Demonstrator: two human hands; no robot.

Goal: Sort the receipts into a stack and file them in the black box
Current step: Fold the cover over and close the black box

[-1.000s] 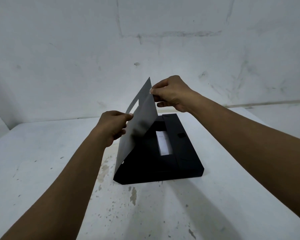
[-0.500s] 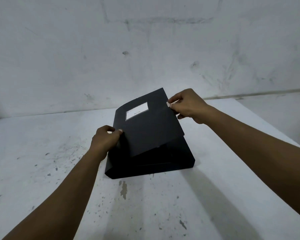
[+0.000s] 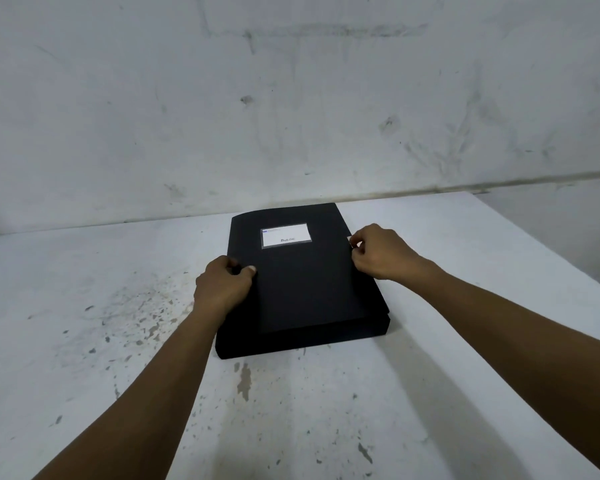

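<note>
Black box (image 3: pixel 302 282) lies flat mid-table (image 3: pixel 84 341), lid down, white label (image 3: pixel 285 235) facing up. Left hand (image 3: pixel 222 289) curled, thumb pressed on lid's left edge — likely steadying it. Right hand (image 3: pixel 378 252) pinches small tab at lid's right edge, probably to fasten it. No receipts visible — presumably inside.
</note>
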